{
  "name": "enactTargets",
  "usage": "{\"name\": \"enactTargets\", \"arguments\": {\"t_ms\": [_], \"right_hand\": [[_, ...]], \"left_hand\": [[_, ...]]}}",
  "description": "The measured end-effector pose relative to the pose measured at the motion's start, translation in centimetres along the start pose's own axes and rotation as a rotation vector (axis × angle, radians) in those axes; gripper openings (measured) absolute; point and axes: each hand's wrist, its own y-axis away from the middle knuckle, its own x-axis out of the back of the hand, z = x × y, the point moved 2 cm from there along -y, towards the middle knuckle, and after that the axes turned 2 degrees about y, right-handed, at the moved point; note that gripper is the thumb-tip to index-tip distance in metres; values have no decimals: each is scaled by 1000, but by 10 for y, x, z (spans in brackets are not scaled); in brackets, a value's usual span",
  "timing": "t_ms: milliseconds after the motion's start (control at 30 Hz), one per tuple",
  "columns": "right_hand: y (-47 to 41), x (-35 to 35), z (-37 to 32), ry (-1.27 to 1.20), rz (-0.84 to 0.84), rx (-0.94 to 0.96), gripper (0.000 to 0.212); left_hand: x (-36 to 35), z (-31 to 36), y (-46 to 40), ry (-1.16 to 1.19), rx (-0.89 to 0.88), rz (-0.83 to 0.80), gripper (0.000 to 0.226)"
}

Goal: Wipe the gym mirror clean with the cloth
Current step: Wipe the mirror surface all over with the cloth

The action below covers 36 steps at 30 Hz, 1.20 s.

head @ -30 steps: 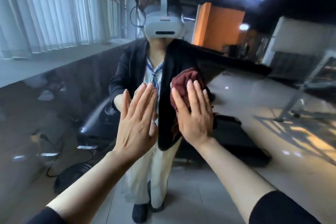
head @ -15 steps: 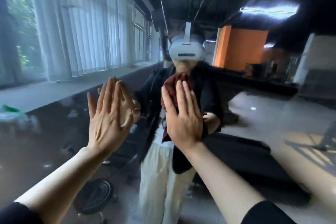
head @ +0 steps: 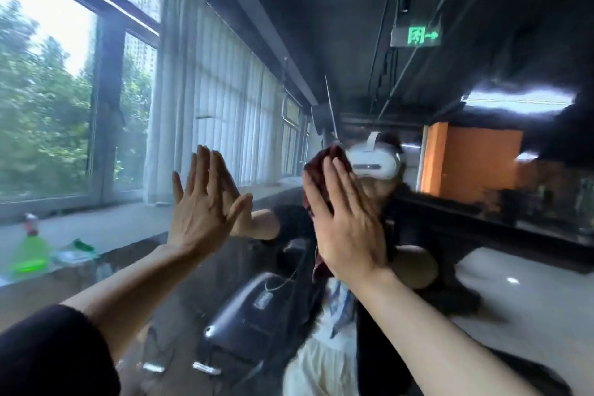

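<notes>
two hands are raised flat against the mirror [head: 482, 267] in the head view, the only view given. the right hand [head: 348, 222] has its fingers straight and close together, palm spread over the dark red cloth [head: 316, 170] and pressing it to the glass; it squeezes the cloth flat, not curled round it, probably so the whole palm drives the wipe. the cloth sits between that palm and the mirror, right of centre, beside the reflected white headset [head: 374, 161]. its long axis runs roughly up and down, one bunched end poking out above the fingertips and a corner hanging below the wrist. the left hand [head: 205, 202], fingers straight and slightly fanned, holds nothing and appears to rest on the glass, likely as a brace. far left on the sill stand a green spray bottle [head: 29, 247] and a blurred packet.
</notes>
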Motion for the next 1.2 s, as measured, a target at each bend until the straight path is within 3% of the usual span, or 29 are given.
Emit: {"name": "enactTargets", "arguments": {"t_ms": [67,133,267,333,433,633,700,800,867,933,1067,1133,1200], "right_hand": [[17,0,-5,-14,-68,227,67],[16,6,13,-12,-54,229,67],[-27,21,57,-22,152,-359,58],[-48,19,52,7,194,-464,58],[-60,3,21,12,152,-353,62],[-30,-17,-31,8,-16,78,57],[-36,-13,-19,-9,22,-56,59],[-68,-7,7,11,211,-499,52],[-94,-10,1,48,281,-594,51],[-110,-25,-28,54,238,-487,57],[-90,-51,-98,22,29,0,51],[-75,-47,-90,9,-41,179,53],[-75,-31,-52,22,3,39,55]], "left_hand": [[2,-1,1,-22,-25,22,96],[2,-4,0,-40,-58,37,96],[-7,-11,-1,-97,-89,68,95],[-11,-12,-2,-121,-100,93,92],[-13,-14,-2,-159,-144,161,88],[-14,-31,-8,-88,-193,253,77],[-12,-46,-14,-51,-244,269,70],[-2,-64,-33,16,-294,342,68],[8,-64,-48,109,-291,411,66],[17,-58,-62,198,-279,469,65],[26,-58,-83,244,-292,515,61],[29,-74,-93,216,-270,517,64],[30,-97,-103,184,-239,488,66]]}}
